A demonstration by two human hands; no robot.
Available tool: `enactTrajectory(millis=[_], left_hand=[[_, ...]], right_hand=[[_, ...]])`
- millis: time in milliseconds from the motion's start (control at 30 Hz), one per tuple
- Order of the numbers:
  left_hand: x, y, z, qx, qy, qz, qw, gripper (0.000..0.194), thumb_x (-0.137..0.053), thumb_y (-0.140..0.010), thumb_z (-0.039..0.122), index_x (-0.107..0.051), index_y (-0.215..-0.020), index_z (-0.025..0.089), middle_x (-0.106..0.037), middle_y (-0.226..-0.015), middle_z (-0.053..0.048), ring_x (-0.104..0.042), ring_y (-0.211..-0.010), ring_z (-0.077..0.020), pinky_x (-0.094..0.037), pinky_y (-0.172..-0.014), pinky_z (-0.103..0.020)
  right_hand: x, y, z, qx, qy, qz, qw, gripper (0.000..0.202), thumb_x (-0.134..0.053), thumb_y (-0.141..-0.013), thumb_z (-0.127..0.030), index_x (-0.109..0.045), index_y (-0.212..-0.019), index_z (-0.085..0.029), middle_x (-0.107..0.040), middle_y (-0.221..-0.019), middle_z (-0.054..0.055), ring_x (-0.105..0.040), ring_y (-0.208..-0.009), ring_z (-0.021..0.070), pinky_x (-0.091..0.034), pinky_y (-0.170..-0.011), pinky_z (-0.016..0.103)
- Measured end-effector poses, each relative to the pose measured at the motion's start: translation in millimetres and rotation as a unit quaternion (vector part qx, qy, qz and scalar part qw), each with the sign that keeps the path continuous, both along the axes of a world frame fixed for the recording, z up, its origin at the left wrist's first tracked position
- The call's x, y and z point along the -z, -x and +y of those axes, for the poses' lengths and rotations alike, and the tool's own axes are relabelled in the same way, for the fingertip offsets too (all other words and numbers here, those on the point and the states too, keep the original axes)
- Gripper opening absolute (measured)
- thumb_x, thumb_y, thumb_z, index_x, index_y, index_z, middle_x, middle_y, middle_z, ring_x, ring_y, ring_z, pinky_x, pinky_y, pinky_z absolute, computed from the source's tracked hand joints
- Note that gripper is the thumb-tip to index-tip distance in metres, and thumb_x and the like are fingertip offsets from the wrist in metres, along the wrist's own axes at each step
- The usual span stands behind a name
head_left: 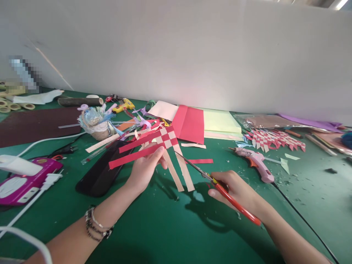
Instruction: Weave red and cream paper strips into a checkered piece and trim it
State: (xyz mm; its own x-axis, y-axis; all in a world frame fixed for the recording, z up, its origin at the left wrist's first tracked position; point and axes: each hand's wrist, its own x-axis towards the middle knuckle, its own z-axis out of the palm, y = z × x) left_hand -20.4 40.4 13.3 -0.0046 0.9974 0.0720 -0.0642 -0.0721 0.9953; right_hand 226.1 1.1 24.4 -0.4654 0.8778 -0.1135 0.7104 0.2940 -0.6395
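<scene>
On a green table (143,234) against a pale grey wall (176,55), left-hand fingers (158,158) pinch a red-and-cream woven paper piece (166,137); right-hand fingers (224,185) grip red-handled metal scissors (236,204).

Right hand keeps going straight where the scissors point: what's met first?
Likely the rightmost pale strip of the woven paper. The scissors in the right hand overlap it in view; whether they touch is unclear.
</scene>
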Motion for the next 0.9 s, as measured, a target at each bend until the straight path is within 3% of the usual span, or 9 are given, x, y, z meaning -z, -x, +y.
enactTrajectory(millis=[167, 433, 567, 667, 900], left_hand=[[-0.2, -1.2, 0.7, -0.003, 0.025, -0.036, 0.999, 0.025, -0.056, -0.078, 0.042, -0.059, -0.078, 0.017, -0.057, -0.055, 0.002, -0.054, -0.049, -0.012, -0.048, -0.058, -0.027], [-7.2, -1.5, 2.0, -0.025, 0.015, -0.011, 1.0, 0.029, -0.053, -0.079, 0.04, -0.052, -0.06, 0.018, -0.049, -0.052, 0.002, -0.05, -0.052, -0.0107, -0.047, -0.059, -0.025], [-9.2, 0.6, 4.5, -0.057, 0.024, -0.021, 0.998, 0.031, -0.057, -0.075, 0.042, -0.051, -0.059, 0.017, -0.047, -0.053, 0.003, -0.049, -0.053, -0.0099, -0.046, -0.057, -0.023], [-7.3, 2.0, 6.1, -0.046, 0.006, -0.029, 0.998, 0.03, -0.058, -0.075, 0.041, -0.052, -0.059, 0.017, -0.048, -0.056, 0.003, -0.049, -0.052, -0.0087, -0.046, -0.057, -0.023], [-9.2, -0.5, 3.4, -0.005, -0.021, -0.036, 0.999, 0.026, -0.057, -0.078, 0.036, -0.052, -0.06, 0.018, -0.049, -0.058, 0.004, -0.047, -0.052, -0.0078, -0.045, -0.06, -0.023]], right_hand=[[1.7, -2.0, -0.1, 0.01, 0.01, 0.014, 1.0, 0.045, -0.054, -0.076, -0.05, -0.027, -0.057, -0.02, -0.023, -0.053, -0.007, -0.015, -0.051, 0.008, -0.014, -0.044, 0.024], [-2.0, -2.2, 2.0, 0.019, -0.009, 0.005, 1.0, 0.046, -0.051, -0.077, -0.053, -0.026, -0.058, -0.02, -0.023, -0.053, -0.007, -0.015, -0.052, 0.0086, -0.015, -0.044, 0.024], [-4.1, -4.8, 2.3, -0.008, -0.041, -0.007, 0.999, 0.038, -0.047, -0.078, -0.056, -0.034, -0.07, -0.021, -0.036, -0.06, -0.004, -0.027, -0.053, 0.0105, -0.024, -0.049, 0.024], [-4.7, -4.8, 1.0, -0.01, -0.061, -0.026, 0.998, 0.04, -0.045, -0.077, -0.061, -0.037, -0.08, -0.021, -0.046, -0.071, 0.001, -0.036, -0.058, 0.0136, -0.03, -0.052, 0.025], [-5.5, 1.8, -1.0, -0.035, -0.046, -0.059, 0.997, 0.051, -0.044, -0.073, -0.068, -0.025, -0.064, -0.022, -0.038, -0.059, -0.004, -0.024, -0.049, 0.0101, -0.019, -0.047, 0.024]])
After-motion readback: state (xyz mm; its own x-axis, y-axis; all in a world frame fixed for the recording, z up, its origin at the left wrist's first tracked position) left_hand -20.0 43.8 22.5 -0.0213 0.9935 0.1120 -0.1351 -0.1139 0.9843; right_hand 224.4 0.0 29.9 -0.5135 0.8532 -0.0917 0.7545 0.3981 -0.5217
